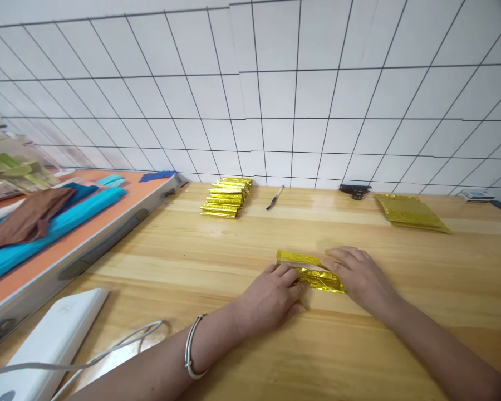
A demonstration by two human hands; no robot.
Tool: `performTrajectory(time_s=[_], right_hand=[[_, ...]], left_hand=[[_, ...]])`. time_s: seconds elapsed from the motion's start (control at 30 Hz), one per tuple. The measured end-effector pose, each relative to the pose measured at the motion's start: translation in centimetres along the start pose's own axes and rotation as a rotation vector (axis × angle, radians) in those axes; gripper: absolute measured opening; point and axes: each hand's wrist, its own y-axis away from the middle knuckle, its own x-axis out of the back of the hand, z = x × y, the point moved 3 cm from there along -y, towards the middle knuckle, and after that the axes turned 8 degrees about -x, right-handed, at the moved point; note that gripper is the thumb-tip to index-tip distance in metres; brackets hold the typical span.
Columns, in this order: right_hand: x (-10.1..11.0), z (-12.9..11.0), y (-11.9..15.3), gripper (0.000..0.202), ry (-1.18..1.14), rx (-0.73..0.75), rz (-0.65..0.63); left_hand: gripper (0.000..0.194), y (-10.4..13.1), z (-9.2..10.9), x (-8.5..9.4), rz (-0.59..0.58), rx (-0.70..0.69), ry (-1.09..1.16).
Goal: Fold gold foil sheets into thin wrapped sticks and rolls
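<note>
Hands apart from each other, both on the gold foil (321, 280), which lay on the surface (171, 250) between and under them. Left hand (275, 292) had curled fingers on its left part; right hand (361, 278) lay over its right end. Couldn't tell if either pinched it. Foil was creased lengthwise, with a pale strip showing. Beyond the left hand sat a row of gold rolls (225, 199), with a pen (275, 197) just right of them. Beyond the right hand: black clip (354, 191), then flat gold sheets (411, 211) farther right. Bracelet (188, 351) was on the left wrist.
</note>
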Motion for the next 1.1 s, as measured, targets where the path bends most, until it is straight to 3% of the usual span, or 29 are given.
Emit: performTrajectory(time_s=[0.1,0.27,0.5,0.7,1.1], right_hand=[[-0.7,-0.3,0.2,0.039,0.018,0.089,-0.079],[-1.1,0.3,0.3,0.039,0.023,0.101,-0.099],[-0.5,0.3,0.4,0.035,-0.059,0.146,0.005],[-0.1,-0.3,0.5,0.035,-0.174,0.223,-0.035],[-0.1,0.0,0.6,0.032,-0.204,0.158,-0.125]], left_hand=[[0.032,0.1,0.1,0.2,-0.011,-0.008,0.010],[0.029,0.3,-0.3,0.1,-0.017,-0.030,0.020],[0.025,0.2,-0.9,-0.7,0.019,-0.024,-0.017],[0.025,0.2,-0.8,-0.6,0.000,-0.019,-0.038],[0.024,0.4,-0.4,-0.6,0.017,-0.044,-0.007]])
